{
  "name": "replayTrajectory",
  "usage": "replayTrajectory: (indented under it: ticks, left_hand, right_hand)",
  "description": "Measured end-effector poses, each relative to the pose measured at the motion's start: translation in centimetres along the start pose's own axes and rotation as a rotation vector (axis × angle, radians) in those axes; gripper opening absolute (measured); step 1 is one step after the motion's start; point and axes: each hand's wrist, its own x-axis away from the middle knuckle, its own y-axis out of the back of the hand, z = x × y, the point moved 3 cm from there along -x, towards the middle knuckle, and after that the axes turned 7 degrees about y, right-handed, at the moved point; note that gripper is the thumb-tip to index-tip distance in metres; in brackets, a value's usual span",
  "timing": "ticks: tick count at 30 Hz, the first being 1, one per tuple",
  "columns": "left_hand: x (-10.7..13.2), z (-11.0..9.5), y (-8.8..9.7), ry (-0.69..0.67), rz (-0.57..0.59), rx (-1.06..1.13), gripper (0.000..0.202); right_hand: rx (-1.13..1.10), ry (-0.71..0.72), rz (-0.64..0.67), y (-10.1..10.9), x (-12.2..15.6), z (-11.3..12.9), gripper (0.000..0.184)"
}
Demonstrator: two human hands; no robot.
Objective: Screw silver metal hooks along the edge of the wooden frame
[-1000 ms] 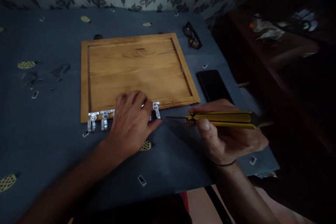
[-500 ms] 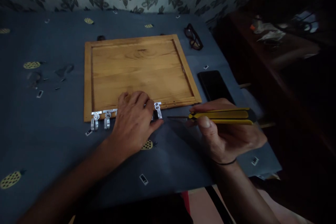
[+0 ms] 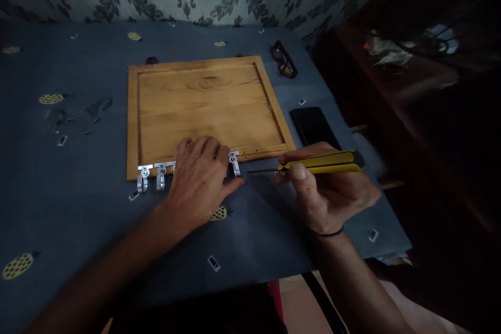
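A framed wooden panel (image 3: 203, 109) lies on the table, with silver metal hooks (image 3: 160, 175) along its near edge. My left hand (image 3: 199, 182) rests over the middle of that edge, covering part of the row; its fingers lie on the wood and its thumb points right, apart from them. Just right of the fingers shows another hook (image 3: 234, 163). My right hand (image 3: 332, 193) is closed around a yellow and black screwdriver (image 3: 324, 162). The screwdriver's tip points left, a short way right of that hook and apart from it. Small dark holes dot the panel's edge nearby.
A black phone (image 3: 314, 124) lies right of the panel, and dark-framed glasses (image 3: 284, 59) are behind it. Several small screws (image 3: 88, 132) are scattered on the blue patterned tablecloth (image 3: 78, 193) at the left. The table's right edge borders dark furniture.
The camera view has shifted slightly. The screwdriver in my right hand is tilted a little more, its handle end higher. My left hand stays on the panel's edge.
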Motion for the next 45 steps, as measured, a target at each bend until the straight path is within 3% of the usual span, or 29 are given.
replayTrajectory:
  ticks: [11,17,27,33,45]
  left_hand:
    - [0.0,0.0,-0.1,0.021,0.029,0.045,0.026]
    - [0.1,0.1,-0.3,0.036,0.011,0.072,0.024]
    - [-0.2,0.2,-0.3,0.067,0.053,0.101,0.029]
    - [0.0,0.3,-0.5,0.057,0.022,0.097,0.028]
    - [-0.2,0.2,-0.5,0.081,0.081,0.090,0.032]
  right_hand:
    - [0.000,0.014,-0.018,-0.3,0.0,-0.2,0.010]
    - [-0.004,-0.076,-0.044,-0.4,-0.5,0.0,0.016]
    - [0.005,-0.081,0.057,-1.9,-2.8,0.1,0.023]
    - [-0.087,-0.162,0.008,-3.4,-2.1,-1.0,0.037]
    - [-0.083,-0.179,0.038,-3.8,-1.5,-1.5,0.037]
